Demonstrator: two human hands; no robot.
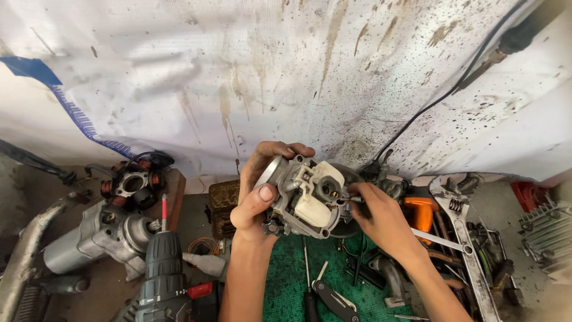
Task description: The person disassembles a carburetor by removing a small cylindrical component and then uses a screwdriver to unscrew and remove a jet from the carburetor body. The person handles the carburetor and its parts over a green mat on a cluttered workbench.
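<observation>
Head cam looks down at your 2 bare hands over a cluttered bench. Your left hand (262, 191) is wrapped tight round a metal carburetor (307, 197), thumb pressed on its near side, fingers curled over the top edge; it's held up off the bench, tilted, w/ the white plastic float facing you. Your right hand (381, 217) comes in from the right, fingertips pinched narrow on a thin tool (353, 199) whose tip meets the carb body just beside the float. Can't tell what kind of tool, too small.

Under the hands lies a green mat (286, 280) w/ a folding multi-key set (333, 298) and a screwdriver (308, 286) on it. Left of your forearm stands a dark cordless drill (164, 274) w/ a red-shanked bit pointing up. Further left sits a grey starter motor (101, 235), and behind it a stator w/ copper coils (134, 182) on a wooden block. Right side: a big adjustable wrench (468, 238) lying lengthwise, an orange part (420, 211) just behind your right hand, a finned grey part (548, 232) at the far edge. Stained white sheet (286, 77) hangs behind everything, a black cable (453, 89) running down it.
</observation>
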